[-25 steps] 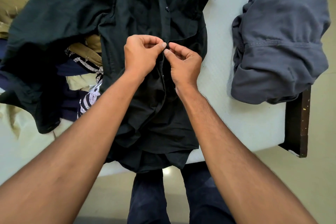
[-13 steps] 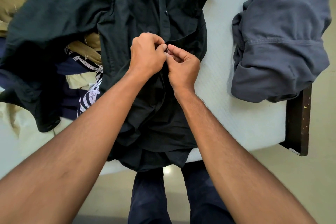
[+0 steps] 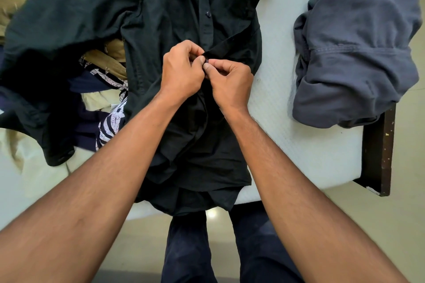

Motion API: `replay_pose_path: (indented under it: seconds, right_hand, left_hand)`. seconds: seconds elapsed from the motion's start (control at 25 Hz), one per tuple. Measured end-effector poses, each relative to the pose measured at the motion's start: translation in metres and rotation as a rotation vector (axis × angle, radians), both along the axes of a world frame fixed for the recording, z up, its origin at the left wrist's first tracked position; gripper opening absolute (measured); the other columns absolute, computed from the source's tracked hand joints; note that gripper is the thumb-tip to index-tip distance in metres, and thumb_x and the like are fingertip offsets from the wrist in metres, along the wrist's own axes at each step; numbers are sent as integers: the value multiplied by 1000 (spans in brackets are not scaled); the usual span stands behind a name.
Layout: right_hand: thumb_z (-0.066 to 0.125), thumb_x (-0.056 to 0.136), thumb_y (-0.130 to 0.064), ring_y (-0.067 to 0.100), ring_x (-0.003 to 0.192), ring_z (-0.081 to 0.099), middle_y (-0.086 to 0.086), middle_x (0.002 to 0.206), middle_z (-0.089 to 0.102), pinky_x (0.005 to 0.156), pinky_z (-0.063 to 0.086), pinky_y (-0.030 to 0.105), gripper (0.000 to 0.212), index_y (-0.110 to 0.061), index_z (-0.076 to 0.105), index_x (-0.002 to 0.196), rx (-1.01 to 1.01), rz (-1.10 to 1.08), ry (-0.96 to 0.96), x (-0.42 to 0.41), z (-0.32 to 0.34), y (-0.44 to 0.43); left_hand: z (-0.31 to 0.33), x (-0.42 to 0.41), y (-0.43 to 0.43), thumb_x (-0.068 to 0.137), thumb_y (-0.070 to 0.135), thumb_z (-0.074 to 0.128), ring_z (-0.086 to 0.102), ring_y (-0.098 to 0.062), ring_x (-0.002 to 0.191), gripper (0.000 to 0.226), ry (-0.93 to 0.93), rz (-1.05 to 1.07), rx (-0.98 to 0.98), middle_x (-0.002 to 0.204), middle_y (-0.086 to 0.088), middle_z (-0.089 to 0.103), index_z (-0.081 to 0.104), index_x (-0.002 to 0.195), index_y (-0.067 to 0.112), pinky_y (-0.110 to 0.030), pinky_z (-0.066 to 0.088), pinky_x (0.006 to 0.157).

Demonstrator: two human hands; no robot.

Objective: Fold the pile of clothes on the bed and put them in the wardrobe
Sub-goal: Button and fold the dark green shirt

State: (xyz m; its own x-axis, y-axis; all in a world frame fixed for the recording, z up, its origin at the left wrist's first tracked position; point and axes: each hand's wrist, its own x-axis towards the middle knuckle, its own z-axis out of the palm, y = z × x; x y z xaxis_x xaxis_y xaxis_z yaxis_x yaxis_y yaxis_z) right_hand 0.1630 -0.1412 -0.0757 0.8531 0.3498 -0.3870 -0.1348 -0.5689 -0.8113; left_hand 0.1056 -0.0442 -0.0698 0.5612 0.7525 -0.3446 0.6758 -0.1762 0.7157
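Across the white bed (image 3: pixel 287 145), a black shirt (image 3: pixel 179 2), front up, hem hanging over the near mattress edge by the legs; partly overlaps the unfolded pile of clothes (image 3: pixel 103 89) on its left; well apart on the right, a bundled grey garment (image 3: pixel 356 53) at the bed's corner. Over mid-placket, left grip (image 3: pixel 181 69) and right grip (image 3: pixel 232 82), both closed to a fingertip pinch on placket cloth, thumbs meeting at a small button (image 3: pixel 206 60); one higher button (image 3: pixel 208 14) already fastened. Looks like buttoning up ahead of folding; folding itself not yet begun.

Likely trouble: button slipping back out of its hole if the band goes slack; pairing the wrong hole and button, leaving the front skewed and the later fold crooked; tugging toward the body and dragging the overhanging hem, then the whole shirt, off the edge; catching the left sleeve on the pile beneath.

Long axis along the placket, running straight away from the body; hem toward the person, collar end toward the far side and out of view.
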Motion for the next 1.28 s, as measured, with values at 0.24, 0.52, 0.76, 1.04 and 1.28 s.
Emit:
replay_pose_path:
  seconds: [0.24,0.52,0.76,1.04,1.28]
  right_hand:
    - [79,85,-23,-2,72,70,-10,77,77,74,59,23,9,-18,84,90,-57,35,-78,0,5,4]
    - [77,84,-18,1,68,68,-10,72,76,71,55,22,6,-18,83,82,-38,8,-133,-5,0,7]
    - [79,82,-16,-2,73,69,-11,75,76,71,52,15,5,-18,83,82,4,-35,-103,-7,-7,7]
    - [81,84,-24,0,78,71,-10,82,78,76,58,22,8,-20,83,91,11,215,-143,6,-6,0]
    - [83,80,-21,-2,69,70,-16,70,74,73,59,27,3,-23,83,78,-10,188,-75,25,-8,5]
  left_hand:
    - [4,-2,5,90,11,64,68,-1,76,17,-44,3,-99,79,11,72,73,101,20,-12,53,73]
    - [6,6,15,85,28,77,69,-5,72,5,62,39,-138,74,7,72,75,82,24,-23,58,71]
    - [2,11,12,83,17,77,69,-5,70,17,66,239,-230,71,8,70,67,75,28,-26,60,78]
    - [1,2,14,81,8,74,61,-10,63,32,-70,237,-279,65,4,67,49,89,27,-27,56,72]
    - [0,5,16,83,16,77,59,-4,59,15,-54,164,-278,65,7,67,64,84,24,-24,56,70]
